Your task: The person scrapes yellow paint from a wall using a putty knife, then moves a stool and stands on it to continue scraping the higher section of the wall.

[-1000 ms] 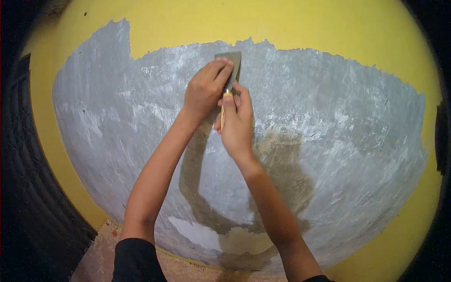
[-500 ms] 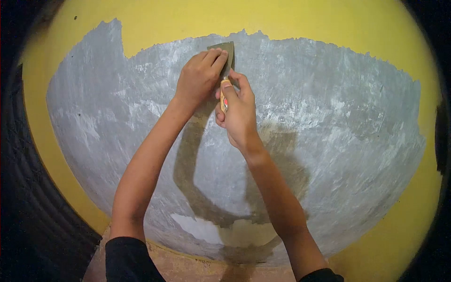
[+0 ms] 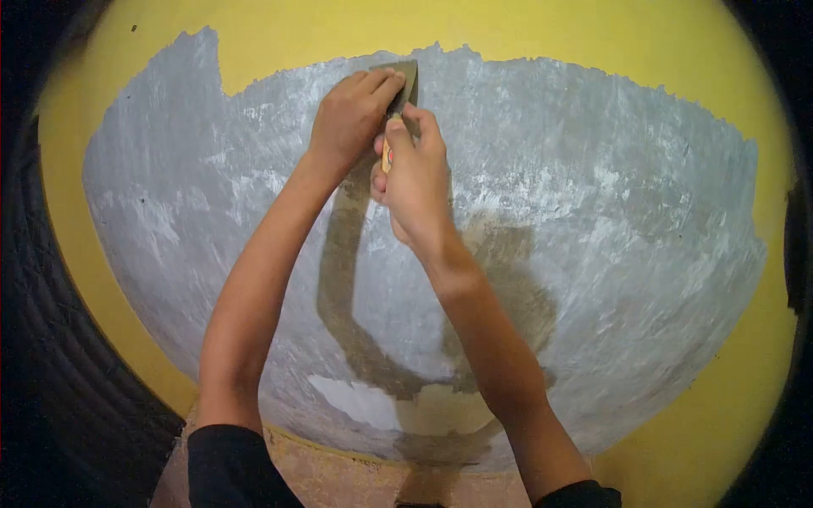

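Note:
My right hand (image 3: 417, 173) is wrapped round the yellowish handle of a scraper (image 3: 408, 82), thumb on the handle. The scraper's wide metal blade points up and lies against the wall near the ragged upper edge of the grey area (image 3: 593, 169). My left hand (image 3: 351, 114) presses its fingertips on the blade's left part, just left of my right hand. My palms and part of the handle are hidden.
Yellow paint (image 3: 525, 25) borders the grey area above and at both sides. A pale patch (image 3: 356, 405) shows low on the wall. Dark ribbed material (image 3: 76, 364) stands at the left. Reddish floor (image 3: 313, 478) lies below. Arm shadows fall on the wall.
Both hands and the scraper have moved slightly up and left, bringing the blade closer to the yellow edge. The view has shifted a little.

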Tool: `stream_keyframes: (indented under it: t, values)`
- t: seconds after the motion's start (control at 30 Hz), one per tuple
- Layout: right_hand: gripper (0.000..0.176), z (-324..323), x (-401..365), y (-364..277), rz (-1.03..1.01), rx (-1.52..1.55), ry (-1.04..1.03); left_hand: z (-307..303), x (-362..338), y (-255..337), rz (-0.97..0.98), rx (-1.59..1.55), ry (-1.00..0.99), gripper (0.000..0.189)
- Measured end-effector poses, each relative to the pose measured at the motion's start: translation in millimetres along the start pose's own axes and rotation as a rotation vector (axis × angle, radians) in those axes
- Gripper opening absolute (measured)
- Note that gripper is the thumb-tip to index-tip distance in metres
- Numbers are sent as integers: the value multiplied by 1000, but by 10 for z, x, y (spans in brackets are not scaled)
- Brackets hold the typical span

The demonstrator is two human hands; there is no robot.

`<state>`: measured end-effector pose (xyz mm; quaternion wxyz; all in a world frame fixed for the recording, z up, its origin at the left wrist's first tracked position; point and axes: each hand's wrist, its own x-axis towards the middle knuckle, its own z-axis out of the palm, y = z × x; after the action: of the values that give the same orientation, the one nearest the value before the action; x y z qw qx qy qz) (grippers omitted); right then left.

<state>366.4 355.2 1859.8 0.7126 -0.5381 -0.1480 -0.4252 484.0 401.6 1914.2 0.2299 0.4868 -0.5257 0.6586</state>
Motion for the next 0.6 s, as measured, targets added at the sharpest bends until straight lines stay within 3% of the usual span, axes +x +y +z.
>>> stream_keyframes:
  t: [0.17,0.23,0.3,0.37,0.5,0.6]
  values:
    - [36,164,240,63,-61,-1,41,-35,128,-71,0,-73,-1,39]
    - [35,128,169,73,-81,-26,61,-102,108,-71,-24,-69,-112,38]
    - [35,66,23,64,0,-23,18,-77,39,-90,58,-79,-91,38]
    - [35,138,154,21,-34,-14,12,-22,68,-103,77,-25,52,29]
    - [35,175,160,146,-53,-32,73,-90,64,-75,28,-61,-22,29]
    - [35,113,170,121,-57,-32,-2,-79,73,-144,95,-64,51,28]
